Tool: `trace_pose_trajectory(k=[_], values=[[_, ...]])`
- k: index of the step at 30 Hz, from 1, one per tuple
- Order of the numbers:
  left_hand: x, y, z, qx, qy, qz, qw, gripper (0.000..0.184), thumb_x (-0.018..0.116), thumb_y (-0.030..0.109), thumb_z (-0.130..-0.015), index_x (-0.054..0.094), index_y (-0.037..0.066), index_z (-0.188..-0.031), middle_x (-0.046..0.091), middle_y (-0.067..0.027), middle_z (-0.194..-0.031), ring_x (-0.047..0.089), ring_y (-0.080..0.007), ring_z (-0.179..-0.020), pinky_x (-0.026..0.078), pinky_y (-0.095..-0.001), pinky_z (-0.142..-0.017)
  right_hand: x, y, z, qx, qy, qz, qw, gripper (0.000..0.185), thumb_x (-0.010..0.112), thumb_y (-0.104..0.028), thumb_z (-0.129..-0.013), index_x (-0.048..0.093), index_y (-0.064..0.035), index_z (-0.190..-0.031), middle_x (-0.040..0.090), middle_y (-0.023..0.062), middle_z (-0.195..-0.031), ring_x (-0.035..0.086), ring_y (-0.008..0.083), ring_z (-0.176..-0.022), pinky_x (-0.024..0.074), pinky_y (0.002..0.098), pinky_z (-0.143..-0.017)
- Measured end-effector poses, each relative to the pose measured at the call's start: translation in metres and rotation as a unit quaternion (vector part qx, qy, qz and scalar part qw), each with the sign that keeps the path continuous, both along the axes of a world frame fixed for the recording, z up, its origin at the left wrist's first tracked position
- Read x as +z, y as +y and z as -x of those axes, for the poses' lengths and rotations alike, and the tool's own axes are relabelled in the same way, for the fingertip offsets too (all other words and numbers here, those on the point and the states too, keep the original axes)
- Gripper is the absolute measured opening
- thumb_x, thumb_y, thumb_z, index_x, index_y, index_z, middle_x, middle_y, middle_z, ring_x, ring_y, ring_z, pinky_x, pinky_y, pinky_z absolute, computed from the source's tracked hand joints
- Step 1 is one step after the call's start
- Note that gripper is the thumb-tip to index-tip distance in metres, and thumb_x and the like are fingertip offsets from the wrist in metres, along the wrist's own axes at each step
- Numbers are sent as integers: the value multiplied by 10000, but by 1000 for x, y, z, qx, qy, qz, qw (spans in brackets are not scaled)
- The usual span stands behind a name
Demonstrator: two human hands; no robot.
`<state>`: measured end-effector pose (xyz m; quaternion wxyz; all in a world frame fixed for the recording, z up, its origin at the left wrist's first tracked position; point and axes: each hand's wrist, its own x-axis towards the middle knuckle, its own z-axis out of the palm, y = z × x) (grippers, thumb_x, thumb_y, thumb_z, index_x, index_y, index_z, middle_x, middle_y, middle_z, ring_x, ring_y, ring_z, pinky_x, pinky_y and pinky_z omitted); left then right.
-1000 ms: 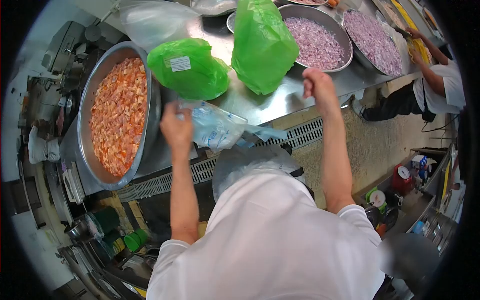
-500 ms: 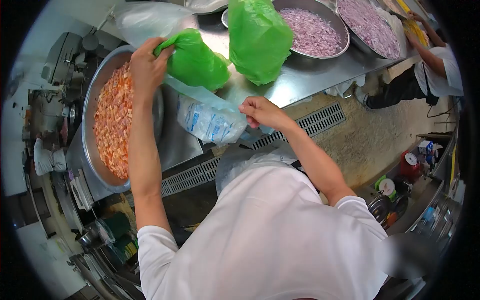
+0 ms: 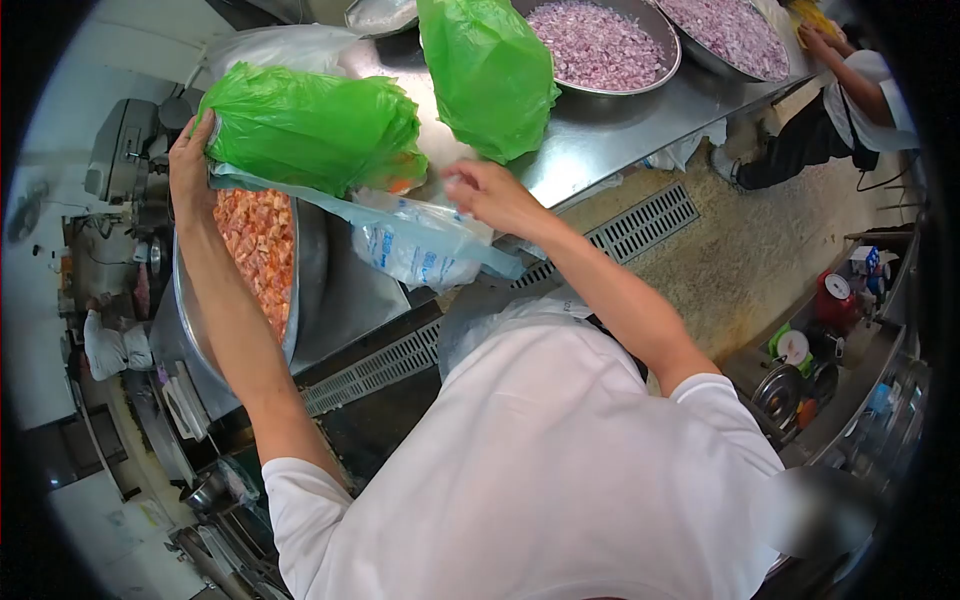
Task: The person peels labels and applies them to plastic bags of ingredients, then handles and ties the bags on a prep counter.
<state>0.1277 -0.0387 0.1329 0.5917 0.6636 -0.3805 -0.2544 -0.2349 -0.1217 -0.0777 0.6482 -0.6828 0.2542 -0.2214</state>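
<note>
My left hand (image 3: 192, 165) grips the left end of a green plastic bag (image 3: 310, 125), which stretches sideways over the far part of a metal bowl of orange-red diced meat (image 3: 257, 255). Below the green bag runs a pale blue plastic strip (image 3: 345, 208). My right hand (image 3: 492, 197) is raised just right of the green bag, fingers partly curled and smeared by motion; whether they hold anything is unclear. Beneath it lies a pack of clear plastic with blue print (image 3: 415, 250) at the table's near edge. Another green bag (image 3: 488, 80) stands upright behind my right hand.
Two metal bowls of chopped purple onion (image 3: 598, 45) (image 3: 725, 35) stand farther along the steel table (image 3: 600, 140). A co-worker (image 3: 865, 100) works at the right. A floor drain grate (image 3: 645, 228) runs below the table edge. Scales (image 3: 793, 347) sit on the right.
My left hand has moved left, drawing the green bag out wider over the meat bowl. My right hand has come up and left, away from the pale blue plastic's edge. The view has shifted slightly.
</note>
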Motion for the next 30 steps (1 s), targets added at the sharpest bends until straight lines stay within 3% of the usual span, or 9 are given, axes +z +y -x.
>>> trace_pose_trajectory(k=[1, 4, 7, 12, 16, 19, 20, 24, 30], values=[[-1, 0, -4, -3, 18, -1, 1000, 328, 660, 213, -972, 641, -32, -1190, 704, -92, -1099, 687, -146, -914, 551, -281, -798, -1, 0, -12, -24, -19, 48, 998, 373, 607, -232, -966, 592, 58, -1200, 686, 176, -1076, 670, 253, -938, 534, 356, -831], [-1, -1, -10, -21, 58, 20, 998, 338, 649, 213, -979, 626, -30, -1214, 696, -103, -1125, 688, -164, -944, 559, -298, -807, -6, -3, -51, -88, -61, -1, 994, 541, 583, -296, -1004, 464, 38, -1413, 628, 157, -1228, 612, 226, -1093, 492, 336, -931], [9, 1, 0, -20, 49, 28, 998, 335, 637, 207, -984, 623, -31, -1219, 695, -106, -1122, 691, -183, -958, 564, -316, -817, 15, -7, -63, -70, -189, -47, 978, 618, 581, -319, -1008, 386, 58, -1456, 575, 188, -1341, 586, 250, -1193, 472, 345, -988], [59, 24, 18, 47, 22, 72, 996, 362, 603, 224, -996, 600, -23, -1259, 684, -122, -1153, 684, -226, -1002, 567, -360, -862, 24, -1, -55, -95, -143, -81, 982, 600, 529, -338, -1033, 378, 57, -1460, 592, 180, -1325, 612, 227, -1151, 498, 337, -948], [96, 62, -32, 190, 57, 151, 968, 390, 557, 250, -1013, 584, -16, -1297, 659, -156, -1224, 662, -287, -1077, 561, -413, -918, 31, 5, -30, -49, -115, -139, 982, 575, 490, -347, -1049, 383, 41, -1459, 604, 157, -1319, 632, 183, -1086, 517, 318, -902], [107, 97, -74, 169, 80, 191, 964, 402, 501, 246, -1030, 567, -20, -1324, 628, -183, -1281, 635, -317, -1137, 553, -452, -950, 36, 4, -20, -21, -89, -112, 989, 555, 480, -342, -1053, 393, 30, -1456, 611, 143, -1313, 638, 173, -1055, 522, 308, -883], [105, 99, -71, 242, 43, 191, 950, 416, 450, 241, -1042, 546, -22, -1349, 584, -204, -1338, 603, -340, -1186, 531, -482, -990, 41, 6, -17, -25, -88, -139, 986, 534, 476, -332, -1056, 405, 21, -1451, 619, 137, -1304, 643, 170, -1042, 525, 305, -871], [95, 126, -93, 186, 75, 243, 949, 449, 442, 232, -1033, 498, -30, -1394, 530, -242, -1391, 569, -398, -1223, 471, -560, -1044, 45, 8, -14, -2, -104, -152, 983, 509, 482, -320, -1055, 429, 11, -1438, 627, 126, -1287, 646, 162, -1027, 525, 306, -873], [73, 168, -159, -68, 203, 284, 935, 438, 436, 207, -1024, 504, -43, -1377, 553, -248, -1364, 571, -404, -1221, 463, -578, -1042, 62, 12, -21, 35, -114, -100, 988, 407, 536, -276, -1033, 549, -6, -1338, 667, 90, -1198, 649, 141, -981, 521, 292, -842]])
